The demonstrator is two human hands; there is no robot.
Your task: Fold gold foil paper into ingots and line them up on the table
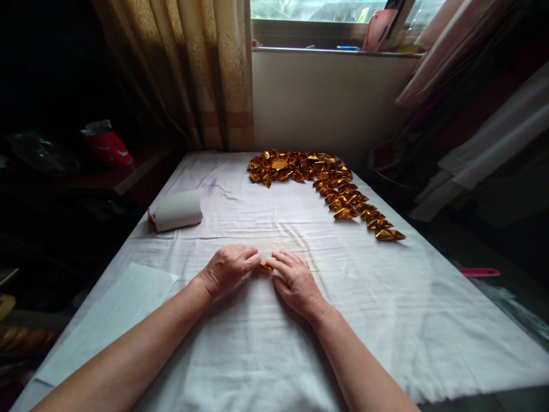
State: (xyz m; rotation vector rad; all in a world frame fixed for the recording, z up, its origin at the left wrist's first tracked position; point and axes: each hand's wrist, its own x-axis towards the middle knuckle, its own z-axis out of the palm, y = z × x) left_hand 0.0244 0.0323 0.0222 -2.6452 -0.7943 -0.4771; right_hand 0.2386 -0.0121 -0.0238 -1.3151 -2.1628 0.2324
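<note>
Between my two hands, low over the white cloth, is a small piece of folded gold foil paper (266, 266), mostly covered by the fingers. My left hand (231, 268) pinches its left end with thumb and fingers together. From the other side, my right hand (295, 280) holds its right end, fingers bent over it. Beyond the hands, gold folded paper ingots (300, 167) lie heaped at the table's far edge. More ingots (345, 213) run in two rows from the heap toward the right.
A white cloth (386, 320) covers the table. At the left lie a pale roll (179, 210) and a flat white sheet (115, 320). A red packet (107, 144) sits on a side surface. Curtains (206, 68) hang behind; clothes (493, 137) hang at the right.
</note>
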